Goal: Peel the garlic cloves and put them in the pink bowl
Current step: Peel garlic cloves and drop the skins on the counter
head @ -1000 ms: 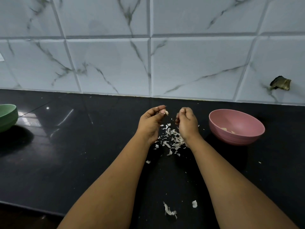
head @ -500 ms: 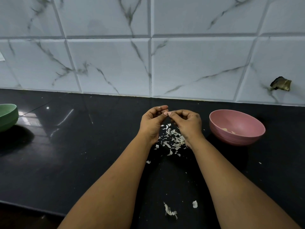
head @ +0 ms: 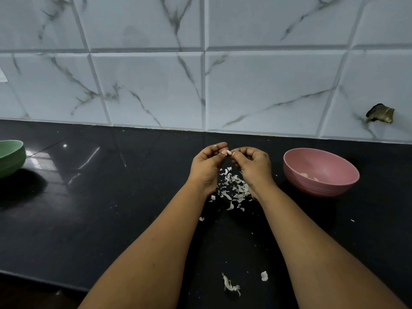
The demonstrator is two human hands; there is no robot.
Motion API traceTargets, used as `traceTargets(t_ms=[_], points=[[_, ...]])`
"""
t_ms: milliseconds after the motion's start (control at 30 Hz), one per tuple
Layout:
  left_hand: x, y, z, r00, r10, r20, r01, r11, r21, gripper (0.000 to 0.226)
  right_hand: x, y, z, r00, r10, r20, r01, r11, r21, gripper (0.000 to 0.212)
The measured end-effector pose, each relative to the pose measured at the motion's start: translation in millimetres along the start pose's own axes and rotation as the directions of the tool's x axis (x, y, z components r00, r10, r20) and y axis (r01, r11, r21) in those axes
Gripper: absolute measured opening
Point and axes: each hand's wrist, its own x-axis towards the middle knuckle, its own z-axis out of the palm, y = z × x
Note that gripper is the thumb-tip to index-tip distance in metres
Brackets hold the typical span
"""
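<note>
While both hands meet above the black bench (head: 111,208), a small pale garlic clove (head: 229,152) sits pinched between their fingertips. Left hand (head: 207,166): fingers curled, thumb and forefinger closed on the clove's left end. Right hand (head: 253,162): fingers curled, tips closed on the clove's right end. Clove mostly hidden by the fingertips; the visible part suggests a long axis running roughly left to right, but which end is the tip cannot be told. Clove held clear of the bench, directly over a scatter of papery peel scraps (head: 234,188) lying between the wrists. Pink bowl (head: 321,188) stands on the bench just right of the right hand, apart from it; a few pale pieces (head: 304,174) inside. Green bowl (head: 11,159) at far left edge, well apart. Two more peel bits (head: 230,285) nearer the camera between the forearms
</note>
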Motion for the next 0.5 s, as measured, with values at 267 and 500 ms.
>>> traceTargets(t_ms=[267,500], points=[[3.1,-1.6,-3.1,0.998,0.060,-0.018,-0.058,0.993,0.103,0.020,-3.3,-0.7,-2.9,0.980,-0.198,0.013,0.195,0.947,-0.257,0.008],[3.0,-2.2,-6.3,0.986,0.164,-0.029,-0.144,0.925,0.352,0.016,-6.7,-1.5,-4.3,0.910,-0.402,0.101,0.397,0.774,-0.493,0.009]])
